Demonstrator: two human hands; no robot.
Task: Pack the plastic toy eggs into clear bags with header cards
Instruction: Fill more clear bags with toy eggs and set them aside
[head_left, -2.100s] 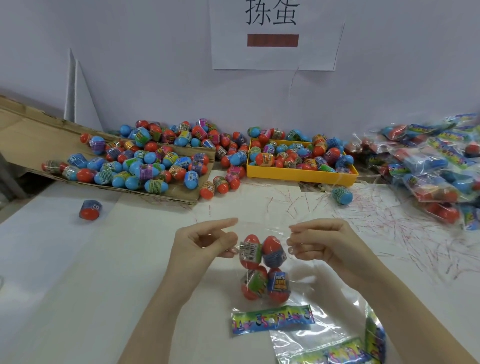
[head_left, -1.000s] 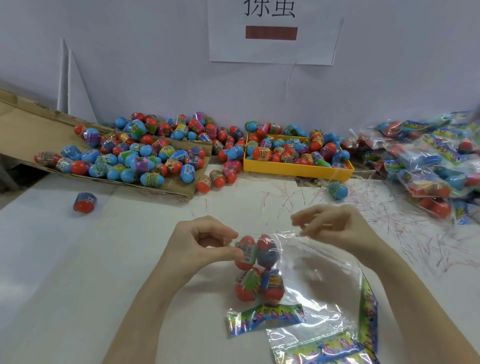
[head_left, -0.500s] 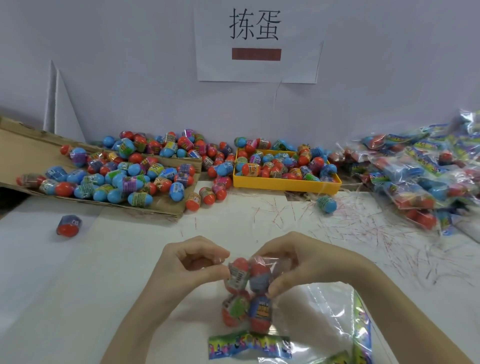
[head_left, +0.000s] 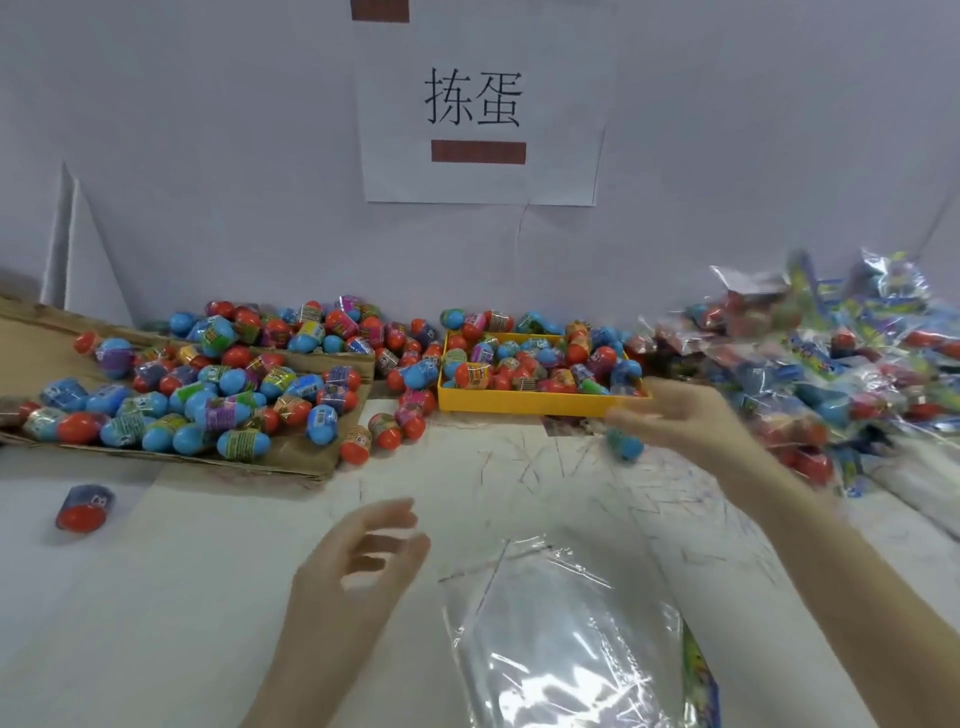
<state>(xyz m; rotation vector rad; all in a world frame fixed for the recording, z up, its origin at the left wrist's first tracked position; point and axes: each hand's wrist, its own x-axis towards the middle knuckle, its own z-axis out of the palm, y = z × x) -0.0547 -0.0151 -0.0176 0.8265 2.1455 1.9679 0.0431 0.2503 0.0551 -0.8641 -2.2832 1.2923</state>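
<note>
- Plastic toy eggs (head_left: 171, 410): heaped on a flattened cardboard sheet (head_left: 306, 457) at far left, more filling a yellow tray (head_left: 540, 402) far centre, a few loose between the two, one lone egg (head_left: 83, 506) at near left on the tabletop (head_left: 182, 597).
- Likely light, hard and smooth, wrapped in glossy printed sleeves; apt to roll and slip from a loose hold. Best taken around the fat middle with fingertips, or scooped several at once in a cupped palm.
- Clear bags (head_left: 561, 639): a loose stack lying flat at near centre-right, thin, limp and shiny, probably clingy and hard to separate. Best opened by pinching one layer at the far open edge; a strip of coloured header card (head_left: 701, 680) showing along the right side of the stack.
- Left hand (head_left: 358, 566): hovering above the tabletop just left of the bags, grip spread and loosely curved, holding nothing.
- Right hand (head_left: 680, 415): reaching far, in front of the tray's right corner, blurred; grip appears spread and empty, fingers extended, near a blue egg (head_left: 626, 441) lying just below.
- Packed bags (head_left: 831, 374): big glinting pile at far right.
- Paper sign (head_left: 478, 119) with two characters on the wall (head_left: 208, 156) above the tray.
- Thin scribbled lines across the tabletop, near the tray.
</note>
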